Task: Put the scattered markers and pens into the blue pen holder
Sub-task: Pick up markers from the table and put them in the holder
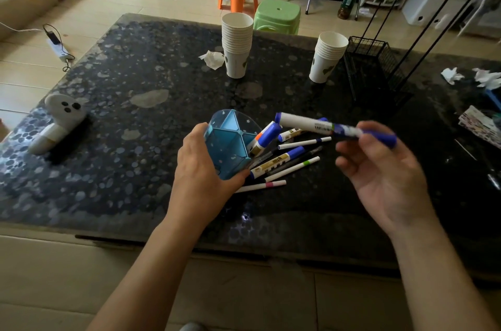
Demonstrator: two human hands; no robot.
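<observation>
The blue pen holder [229,141], divided into compartments, stands tilted on the dark table [135,81] with my left hand [200,168] wrapped around its left side. My right hand [379,168] holds a white marker with a blue cap [320,124] by its blue end, lifted level above the pile. Several markers and pens lie scattered right of the holder: a blue-and-white marker [264,138], a gold-labelled marker [273,162], a thin green-banded pen [294,168] and a thin pink-banded pen [261,186].
Two stacks of paper cups [236,43] [326,59] stand at the back, with a black wire rack [374,65] to the right. A white ghost-shaped gadget [58,122] lies at the left. Crumpled tissues [214,58] and papers [479,124] lie around.
</observation>
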